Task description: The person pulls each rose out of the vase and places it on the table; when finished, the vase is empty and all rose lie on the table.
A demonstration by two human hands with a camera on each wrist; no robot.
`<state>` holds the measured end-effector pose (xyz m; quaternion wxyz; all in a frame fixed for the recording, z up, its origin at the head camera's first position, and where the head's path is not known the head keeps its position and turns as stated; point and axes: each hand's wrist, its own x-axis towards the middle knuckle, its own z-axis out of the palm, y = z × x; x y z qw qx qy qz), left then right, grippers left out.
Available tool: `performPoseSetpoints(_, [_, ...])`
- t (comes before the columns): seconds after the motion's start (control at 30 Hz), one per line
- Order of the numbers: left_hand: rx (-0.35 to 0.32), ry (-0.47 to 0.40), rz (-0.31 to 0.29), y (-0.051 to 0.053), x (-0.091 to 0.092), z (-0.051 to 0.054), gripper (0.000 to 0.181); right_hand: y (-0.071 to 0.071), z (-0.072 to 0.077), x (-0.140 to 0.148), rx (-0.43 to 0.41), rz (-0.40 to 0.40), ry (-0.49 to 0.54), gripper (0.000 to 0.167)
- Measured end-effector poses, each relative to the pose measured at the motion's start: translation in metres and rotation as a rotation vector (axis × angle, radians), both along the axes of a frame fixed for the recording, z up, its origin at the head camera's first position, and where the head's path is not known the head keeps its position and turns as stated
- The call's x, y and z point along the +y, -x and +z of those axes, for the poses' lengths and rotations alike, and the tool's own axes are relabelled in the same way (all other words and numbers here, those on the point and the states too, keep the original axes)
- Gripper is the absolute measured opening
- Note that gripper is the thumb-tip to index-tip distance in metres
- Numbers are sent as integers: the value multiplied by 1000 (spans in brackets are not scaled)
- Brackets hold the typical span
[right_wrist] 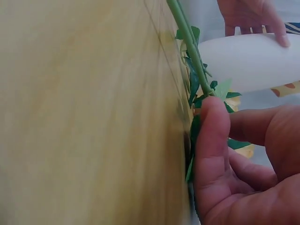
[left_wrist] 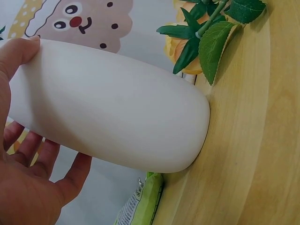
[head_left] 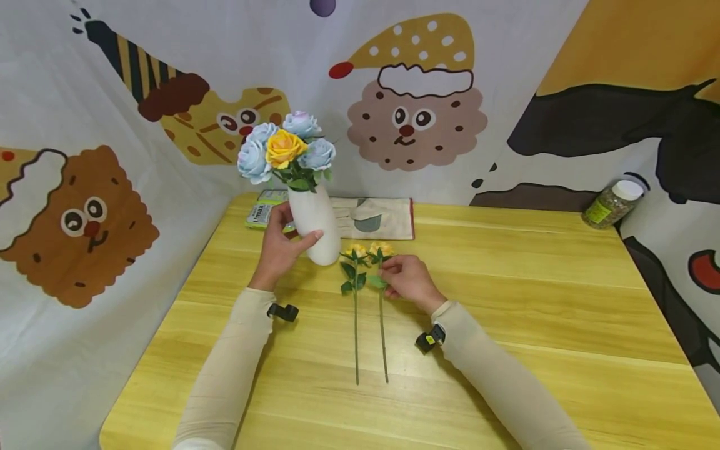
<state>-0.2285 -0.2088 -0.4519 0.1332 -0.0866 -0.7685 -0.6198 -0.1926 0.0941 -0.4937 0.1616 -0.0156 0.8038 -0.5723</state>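
A white vase (head_left: 315, 219) stands near the back of the table, filled with several pale blue roses (head_left: 254, 160) and one yellow rose (head_left: 285, 149). My left hand (head_left: 282, 245) grips it from the left, thumb across its front and fingers around the far side. Two yellow artificial roses with long green stems lie side by side in front. The left rose (head_left: 357, 312) is untouched. At the right rose (head_left: 383, 331), just below its bloom, my right hand (head_left: 409, 281) pinches the stem between thumb and forefinger, as the right wrist view (right_wrist: 243, 159) shows.
Behind the vase lie a green-and-white packet (head_left: 260, 212) and a folded beige cloth (head_left: 388, 219). A white-lidded jar (head_left: 612, 204) leans at the table's back right corner. A cartoon-printed curtain (head_left: 315, 50) hangs along the back.
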Motion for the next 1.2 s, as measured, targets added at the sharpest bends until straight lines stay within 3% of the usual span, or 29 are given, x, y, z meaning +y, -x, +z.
performPoseSetpoints(0.4, [10,-4,-11,2,0,4,81,0,18,4,92,40,-91,39])
performPoseSetpoints(0.6, [5,-1,-11,4,0,4,81,0,28,3,208,58,-147,32])
performPoseSetpoints(0.73, [-17,13,-2,2,-1,1,82,-1,39,-4,260,43,-106,25])
performPoseSetpoints(0.87, [-33,23,-2,-1,-2,-2,83,-1,59,-15,327,36,-11,20])
performPoseSetpoints(1.2, [-8,26,-5,0,0,0,83,6,132,-48,545,20,139,16])
